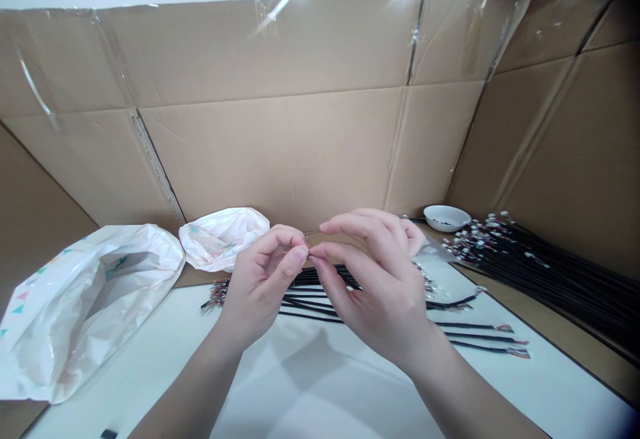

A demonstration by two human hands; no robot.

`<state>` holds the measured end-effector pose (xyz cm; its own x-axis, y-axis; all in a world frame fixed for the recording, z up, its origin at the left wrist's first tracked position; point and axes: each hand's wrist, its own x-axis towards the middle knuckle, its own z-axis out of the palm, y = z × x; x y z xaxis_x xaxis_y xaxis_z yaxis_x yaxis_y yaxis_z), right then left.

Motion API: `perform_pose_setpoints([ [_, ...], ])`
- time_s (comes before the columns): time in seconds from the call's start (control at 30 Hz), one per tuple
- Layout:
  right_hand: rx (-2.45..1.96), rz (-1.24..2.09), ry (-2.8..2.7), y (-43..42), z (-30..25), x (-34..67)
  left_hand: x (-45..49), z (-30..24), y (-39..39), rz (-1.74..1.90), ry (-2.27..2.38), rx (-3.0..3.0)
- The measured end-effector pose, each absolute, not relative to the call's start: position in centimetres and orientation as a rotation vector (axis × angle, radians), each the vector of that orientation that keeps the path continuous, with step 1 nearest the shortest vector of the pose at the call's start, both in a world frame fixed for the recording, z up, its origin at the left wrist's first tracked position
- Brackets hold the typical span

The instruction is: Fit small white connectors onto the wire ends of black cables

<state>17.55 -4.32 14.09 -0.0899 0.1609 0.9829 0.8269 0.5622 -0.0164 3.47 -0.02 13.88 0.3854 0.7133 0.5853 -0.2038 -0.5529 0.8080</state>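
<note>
The left hand (260, 285) and right hand (375, 285) are closed in a fingertip pinch on a thin wire end (308, 251), just above black cables (320, 285). Such fine work calls for steady fingers.

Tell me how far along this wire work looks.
Looks done: a bundle of black wires with white connectors lies at right. In hand: the left hand and right hand pinch a fine wire tip. Left: loose black wires on the white sheet.

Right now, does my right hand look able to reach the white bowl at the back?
Probably yes, once it lets go: your right hand is pinching a small wire end with your left hand. The white bowl sits just beyond it, with only a clear plastic sheet partly between.
</note>
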Motion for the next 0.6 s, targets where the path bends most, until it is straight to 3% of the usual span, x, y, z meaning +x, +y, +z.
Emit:
perform_pose_setpoints([
  [0.6,-0.980,-0.647,-1.772,-4.6,14.4,18.4,3.0,13.7,1.0,1.168,0.342,1.415],
])
